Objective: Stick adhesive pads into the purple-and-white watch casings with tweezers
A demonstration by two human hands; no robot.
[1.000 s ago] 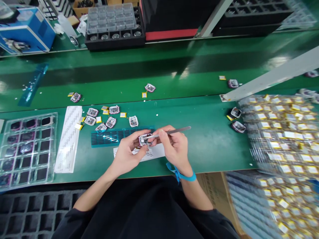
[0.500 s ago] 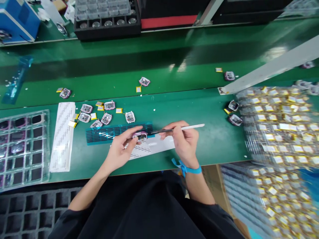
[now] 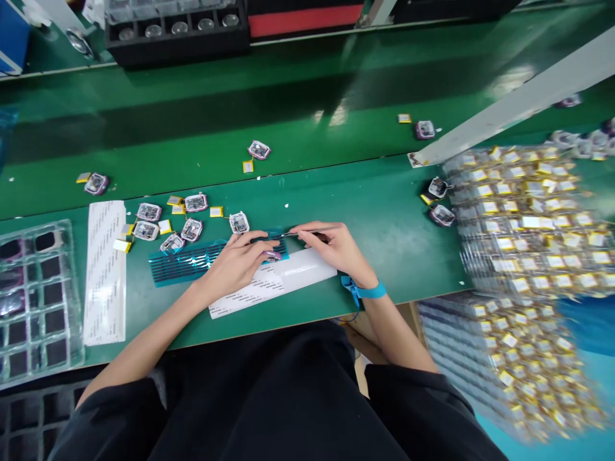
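Note:
My left hand rests over the right part of a blue strip with dark lines, its fingers bent around a small pink-rimmed device that is mostly hidden. My right hand pinches a thin pointed tool, its tip at the strip's right end, close to my left fingertips. Below both hands lies a white printed sheet. A blue band circles my right wrist.
Several opened devices with yellow batteries lie beyond the strip. A white sheet and a clear tray are at the left. Stacked trays of batteries stand at the right, beside a slanted white post.
The view has shifted. My left hand has moved over the device and the strip's right end. My right hand has lowered the tool, whose tip now points at the strip.

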